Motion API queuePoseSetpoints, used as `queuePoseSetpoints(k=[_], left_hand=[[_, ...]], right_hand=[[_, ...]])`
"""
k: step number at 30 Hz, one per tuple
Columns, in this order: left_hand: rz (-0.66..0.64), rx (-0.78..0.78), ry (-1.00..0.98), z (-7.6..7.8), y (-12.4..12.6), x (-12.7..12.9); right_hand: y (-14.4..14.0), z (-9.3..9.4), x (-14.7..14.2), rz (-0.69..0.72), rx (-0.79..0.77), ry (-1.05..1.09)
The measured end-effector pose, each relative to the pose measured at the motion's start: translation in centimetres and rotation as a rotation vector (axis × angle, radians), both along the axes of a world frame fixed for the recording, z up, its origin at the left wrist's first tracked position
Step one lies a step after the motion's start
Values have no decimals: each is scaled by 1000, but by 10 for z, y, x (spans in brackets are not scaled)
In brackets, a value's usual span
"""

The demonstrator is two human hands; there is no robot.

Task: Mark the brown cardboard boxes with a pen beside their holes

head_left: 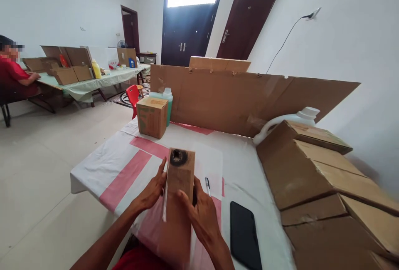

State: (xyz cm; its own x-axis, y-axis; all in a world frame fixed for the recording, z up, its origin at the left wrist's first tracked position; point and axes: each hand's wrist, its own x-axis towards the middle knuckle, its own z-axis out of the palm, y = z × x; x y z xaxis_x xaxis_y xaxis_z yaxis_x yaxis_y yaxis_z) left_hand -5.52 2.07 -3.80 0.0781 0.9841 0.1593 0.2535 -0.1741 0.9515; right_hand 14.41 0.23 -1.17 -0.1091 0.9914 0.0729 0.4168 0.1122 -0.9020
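Far left: a person in a red top (12, 76) sits at a far table (84, 85) loaded with cardboard boxes and bottles.
Small box: a closed cardboard box (152, 116) stands on the far left part of the bench (102, 166), with a green bottle (167, 97) just behind it.
Left hand: the left hand (152, 191) has its fingers closed on the left side of a tall cardboard box (180, 178).
Held box: upright, near the front edge of the bench, between both hands; a dark round mark sits on its upper end.
Right hand: the right hand (202, 214) wraps the box's right side, fingers pressed against it.
Pen: a pen (207, 186) lies on the bench just right of the held box.
Phone: a black phone (245, 234) lies flat, near and to the right of the right hand.
Back: a long cardboard sheet (237, 95) stands across the far edge.
Right: a large open carton (324, 187) fills the right side, with a white jug (289, 120) behind it.
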Motion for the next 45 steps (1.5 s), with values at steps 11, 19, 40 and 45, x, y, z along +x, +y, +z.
queuePoseSetpoints(k=[11, 19, 40, 45], left_hand=[[-266, -3, -5, 18, -47, 2], [-308, -4, -163, 18, -25, 19], [-405, -101, -72, 30, -19, 42], [-392, -69, -89, 27, -23, 43]], right_hand=[[-95, -12, 8, 53, -186, 24], [-53, -26, 55, -155, -175, -202], [-47, 33, 40, -168, 90, 688], [-51, 28, 22, -91, 137, 538]])
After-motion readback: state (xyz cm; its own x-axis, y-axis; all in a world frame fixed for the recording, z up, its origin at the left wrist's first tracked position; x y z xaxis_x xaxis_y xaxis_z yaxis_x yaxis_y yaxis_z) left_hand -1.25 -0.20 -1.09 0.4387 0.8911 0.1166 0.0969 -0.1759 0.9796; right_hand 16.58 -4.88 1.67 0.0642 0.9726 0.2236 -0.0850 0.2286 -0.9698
